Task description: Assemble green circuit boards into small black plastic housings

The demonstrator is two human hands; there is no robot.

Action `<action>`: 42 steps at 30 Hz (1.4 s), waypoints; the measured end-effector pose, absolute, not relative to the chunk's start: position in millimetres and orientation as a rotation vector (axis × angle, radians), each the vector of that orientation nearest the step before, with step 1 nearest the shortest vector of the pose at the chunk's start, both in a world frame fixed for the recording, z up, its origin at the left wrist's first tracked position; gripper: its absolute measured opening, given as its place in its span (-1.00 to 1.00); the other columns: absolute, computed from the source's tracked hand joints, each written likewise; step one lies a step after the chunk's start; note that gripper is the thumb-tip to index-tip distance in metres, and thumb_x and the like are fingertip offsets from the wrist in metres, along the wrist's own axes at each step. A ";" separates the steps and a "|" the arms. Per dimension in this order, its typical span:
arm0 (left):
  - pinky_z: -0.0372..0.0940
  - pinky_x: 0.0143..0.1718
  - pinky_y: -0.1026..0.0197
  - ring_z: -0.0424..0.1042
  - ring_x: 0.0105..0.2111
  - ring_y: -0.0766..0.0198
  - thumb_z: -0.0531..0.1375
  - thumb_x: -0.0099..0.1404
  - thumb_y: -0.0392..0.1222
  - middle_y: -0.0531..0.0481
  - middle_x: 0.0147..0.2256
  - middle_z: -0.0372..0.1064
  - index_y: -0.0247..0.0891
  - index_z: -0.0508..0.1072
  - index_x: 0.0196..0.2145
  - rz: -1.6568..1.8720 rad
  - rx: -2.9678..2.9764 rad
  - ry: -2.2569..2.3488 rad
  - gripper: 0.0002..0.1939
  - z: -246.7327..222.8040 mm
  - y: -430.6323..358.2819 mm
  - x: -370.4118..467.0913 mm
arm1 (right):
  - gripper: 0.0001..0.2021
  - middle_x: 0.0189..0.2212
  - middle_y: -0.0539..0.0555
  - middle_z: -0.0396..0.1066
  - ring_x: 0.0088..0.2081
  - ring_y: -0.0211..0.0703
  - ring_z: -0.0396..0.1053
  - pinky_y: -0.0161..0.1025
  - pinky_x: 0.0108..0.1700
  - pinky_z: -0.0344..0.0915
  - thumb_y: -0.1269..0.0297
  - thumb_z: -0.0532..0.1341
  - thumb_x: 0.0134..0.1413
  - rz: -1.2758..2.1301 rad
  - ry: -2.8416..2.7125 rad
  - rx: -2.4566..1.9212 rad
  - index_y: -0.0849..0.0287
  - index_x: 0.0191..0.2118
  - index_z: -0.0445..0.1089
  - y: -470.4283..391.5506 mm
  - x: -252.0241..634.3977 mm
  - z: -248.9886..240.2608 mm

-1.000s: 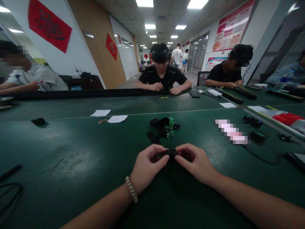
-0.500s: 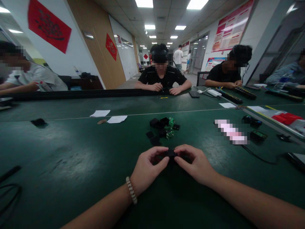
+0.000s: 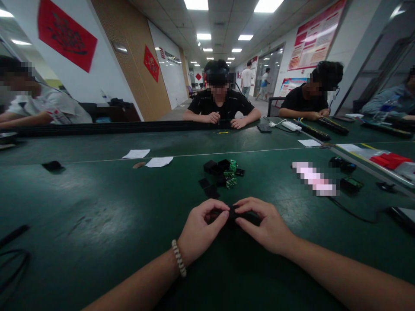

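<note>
Between my two hands is a small black box-like part (image 3: pixel 232 213), partly covered by my fingers. My left hand (image 3: pixel 205 226), with a beaded bracelet at the wrist, pinches its left side between thumb and fingers. On the other side, the thumb and fingertips of my right hand (image 3: pixel 266 224) close on the part's right edge. Just beyond my hands lies a pile of black plastic cases (image 3: pixel 212 167) and green circuit boards (image 3: pixel 231 181). Two flat black pieces (image 3: pixel 211 191) rest at the near left of that pile.
Paper slips (image 3: pixel 159 162) lie farther off on the green table (image 3: pixel 129 259). To the right are a blurred-out pink object (image 3: pixel 314 179), a black case with a green board (image 3: pixel 352 184) and a cable (image 3: pixel 353 214). A co-worker (image 3: pixel 220 101) sits opposite; others sit at both sides.
The black part has turned between my fingertips and shows less of its face. My right fingers have shifted slightly on it. In the background, two walking people have moved.
</note>
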State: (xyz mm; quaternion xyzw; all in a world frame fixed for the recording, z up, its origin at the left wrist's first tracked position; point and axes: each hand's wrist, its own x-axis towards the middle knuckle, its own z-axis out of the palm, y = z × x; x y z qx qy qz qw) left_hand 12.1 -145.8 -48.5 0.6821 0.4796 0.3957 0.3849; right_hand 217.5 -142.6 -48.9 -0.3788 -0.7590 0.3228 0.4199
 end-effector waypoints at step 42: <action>0.42 -0.10 0.08 0.51 -0.17 0.15 0.22 0.28 -0.18 -0.08 -0.17 0.50 -0.24 0.47 -0.18 1.069 1.654 1.193 -0.84 -50.4 -147.7 15.3 | -0.68 -0.10 0.12 0.45 -0.08 -0.04 0.48 -0.02 0.02 0.47 0.42 0.27 0.06 0.924 -1.828 -0.969 0.09 -0.03 0.39 -143.9 217.1 -53.5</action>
